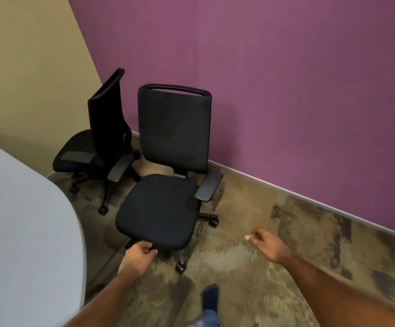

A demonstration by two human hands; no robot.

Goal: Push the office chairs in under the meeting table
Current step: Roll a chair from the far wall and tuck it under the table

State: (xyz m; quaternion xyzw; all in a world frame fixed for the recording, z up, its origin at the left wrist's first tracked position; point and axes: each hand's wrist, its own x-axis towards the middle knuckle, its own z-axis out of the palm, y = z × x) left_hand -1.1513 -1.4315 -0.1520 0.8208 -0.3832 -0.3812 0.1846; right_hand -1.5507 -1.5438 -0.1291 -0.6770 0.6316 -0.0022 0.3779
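A black office chair (161,208) stands on the carpet facing me, its back to the purple wall. My left hand (137,256) grips the front edge of its seat from below. To the right of the chair, my right hand (266,244) hangs over the carpet with its fingers loosely curled, holding nothing. A second black office chair (97,138) stands behind the first in the corner, turned toward the left. The meeting table (22,232), with a pale grey rounded top, fills the lower left. Both chairs stand apart from it.
The purple wall (286,90) and its skirting run along the right behind the chairs. A beige wall (26,55) closes the corner at the left. Brown patterned carpet (286,232) spreads to the right. My foot in a dark shoe (209,300) is at the bottom.
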